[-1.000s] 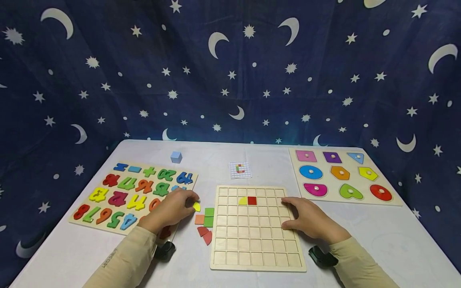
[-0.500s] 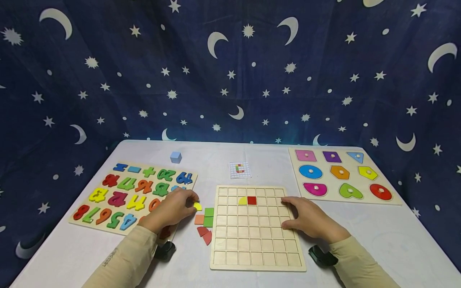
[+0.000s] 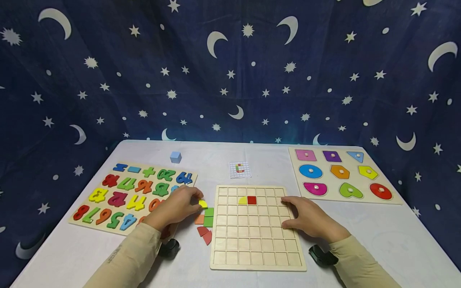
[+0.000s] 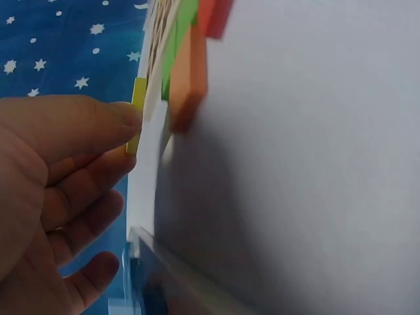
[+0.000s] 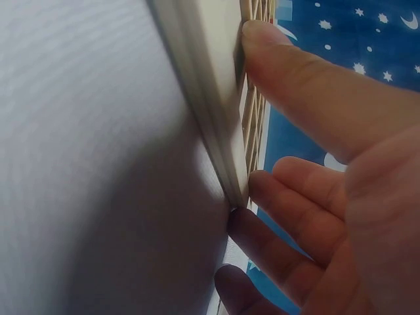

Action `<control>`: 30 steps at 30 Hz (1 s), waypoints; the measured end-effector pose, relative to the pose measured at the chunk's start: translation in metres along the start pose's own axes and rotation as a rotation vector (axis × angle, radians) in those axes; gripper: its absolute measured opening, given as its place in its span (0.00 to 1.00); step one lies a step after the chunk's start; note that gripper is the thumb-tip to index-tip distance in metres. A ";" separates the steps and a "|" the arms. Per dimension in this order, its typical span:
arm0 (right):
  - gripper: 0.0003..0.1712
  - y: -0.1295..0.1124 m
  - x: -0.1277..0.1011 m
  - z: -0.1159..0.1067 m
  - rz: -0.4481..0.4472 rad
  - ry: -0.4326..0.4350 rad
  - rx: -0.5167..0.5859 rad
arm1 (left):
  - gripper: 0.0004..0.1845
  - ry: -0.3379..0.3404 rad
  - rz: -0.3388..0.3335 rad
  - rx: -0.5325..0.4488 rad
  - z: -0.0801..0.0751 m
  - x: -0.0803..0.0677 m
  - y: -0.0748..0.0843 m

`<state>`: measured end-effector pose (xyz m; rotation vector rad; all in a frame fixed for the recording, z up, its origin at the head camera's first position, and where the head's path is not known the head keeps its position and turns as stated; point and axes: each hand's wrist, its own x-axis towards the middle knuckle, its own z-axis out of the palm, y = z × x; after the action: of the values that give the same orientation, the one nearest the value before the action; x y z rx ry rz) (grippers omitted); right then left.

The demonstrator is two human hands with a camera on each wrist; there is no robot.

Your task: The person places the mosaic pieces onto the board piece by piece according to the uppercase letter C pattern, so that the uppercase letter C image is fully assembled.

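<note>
While the left hand (image 3: 176,206) pinched a yellow piece (image 3: 203,204) with its fingers, near the green squares (image 3: 209,217), the right hand (image 3: 307,219) touched the right edge of the grid board (image 3: 258,245) with its fingers spread.

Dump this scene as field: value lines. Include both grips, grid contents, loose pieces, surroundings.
Left grip: pinches yellow piece, off the grid
Right grip: touches grid's right edge
On grid: second yellow piece, directly left of red square; second row from far edge
Loose, left of grid: two green squares, orange piece, two red wedges
Beyond grid: pattern card
Far left: blue cube
Left: number board, partly hidden by left arm
Right: shape board
Backdrop: starry curtain
</note>
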<state>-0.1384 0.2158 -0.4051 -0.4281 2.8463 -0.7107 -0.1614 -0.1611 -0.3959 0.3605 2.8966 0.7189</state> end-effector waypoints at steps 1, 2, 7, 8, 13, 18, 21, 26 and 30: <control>0.45 0.000 0.000 0.000 0.001 0.000 0.001 | 0.11 0.002 0.011 -0.001 0.000 0.001 0.002; 0.45 0.000 0.000 0.000 0.002 0.001 0.001 | 0.12 0.003 0.020 -0.002 0.001 0.002 0.004; 0.45 0.001 0.001 0.000 -0.001 0.005 0.004 | 0.11 0.005 0.058 0.001 0.005 0.008 0.013; 0.45 0.001 0.001 0.000 -0.001 0.007 0.005 | 0.11 0.005 0.063 0.004 0.005 0.009 0.015; 0.45 0.001 0.001 0.000 0.001 0.010 0.003 | 0.11 0.013 0.102 0.002 0.007 0.014 0.025; 0.45 0.001 0.000 0.000 -0.001 0.008 0.004 | 0.12 0.007 0.141 -0.018 0.010 0.020 0.034; 0.45 0.001 0.000 0.000 -0.002 0.007 0.004 | 0.12 0.010 0.184 -0.025 0.012 0.023 0.039; 0.45 0.002 0.001 0.001 -0.002 0.008 0.009 | 0.12 0.015 0.249 -0.028 0.016 0.029 0.047; 0.45 0.002 0.001 0.001 -0.004 0.009 0.012 | 0.12 0.010 0.287 -0.028 0.020 0.034 0.054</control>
<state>-0.1398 0.2170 -0.4070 -0.4302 2.8485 -0.7325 -0.1792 -0.0970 -0.3906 0.7822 2.8711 0.8012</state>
